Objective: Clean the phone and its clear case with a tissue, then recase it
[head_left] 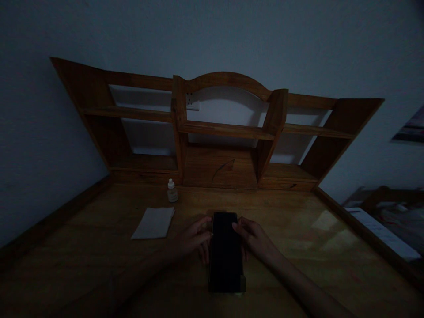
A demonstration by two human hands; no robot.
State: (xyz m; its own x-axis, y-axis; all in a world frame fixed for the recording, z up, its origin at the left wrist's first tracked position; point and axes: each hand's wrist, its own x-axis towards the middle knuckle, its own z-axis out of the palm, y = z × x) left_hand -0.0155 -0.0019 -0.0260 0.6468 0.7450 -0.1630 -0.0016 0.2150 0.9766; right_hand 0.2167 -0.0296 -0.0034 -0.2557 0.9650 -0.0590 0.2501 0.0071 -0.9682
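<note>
A black smartphone (pixel 225 256) with a dark screen is upright in the view, near the front middle of the desk. My left hand (pixel 198 238) grips its left edge, with thumb and forefinger at the side and the other fingers curled below. At the upper right edge, my right hand (pixel 253 234) holds the phone, its thumb over the front and its fingers partly hidden behind. A folded white cloth or tissue (pixel 154 223) lies flat to the left. Behind it stands a small clear bottle (pixel 172 192) with a white cap.
The wooden desk (pixel 294 234) has a raised rim on both sides. A wooden shelf unit (pixel 225 130) runs along its back, with a wall socket (pixel 192 102) behind. To the right, beyond the rim, are white papers (pixel 380 232). The room is dim.
</note>
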